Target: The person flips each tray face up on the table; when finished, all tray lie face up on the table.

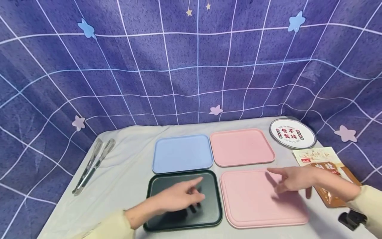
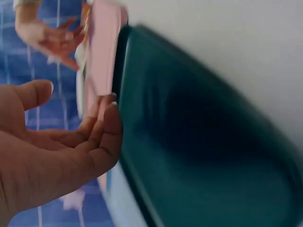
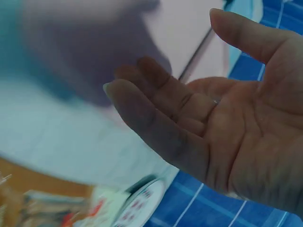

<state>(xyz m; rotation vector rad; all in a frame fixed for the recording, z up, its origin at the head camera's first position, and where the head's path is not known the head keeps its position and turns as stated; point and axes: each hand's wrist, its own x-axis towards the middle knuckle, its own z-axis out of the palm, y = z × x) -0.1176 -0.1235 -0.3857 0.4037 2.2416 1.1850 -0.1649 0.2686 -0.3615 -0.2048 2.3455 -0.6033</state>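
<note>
Above the dark green tray my left hand hovers with its fingers loosely bent and nothing in them. My right hand hangs over the near pink tray, its shadow falling on the surface; it too holds nothing. In the left wrist view the left hand shows relaxed fingers beside the green tray. The right wrist view shows the right hand with bare palm and thumb apart from the fingers. Behind these lie a light blue tray and another pink tray.
Metal tongs with dark handles lie at the left of the white-covered table. At the right are an oval plate with red lettering and a brown and cream food packet. A purple gridded curtain rises behind the table.
</note>
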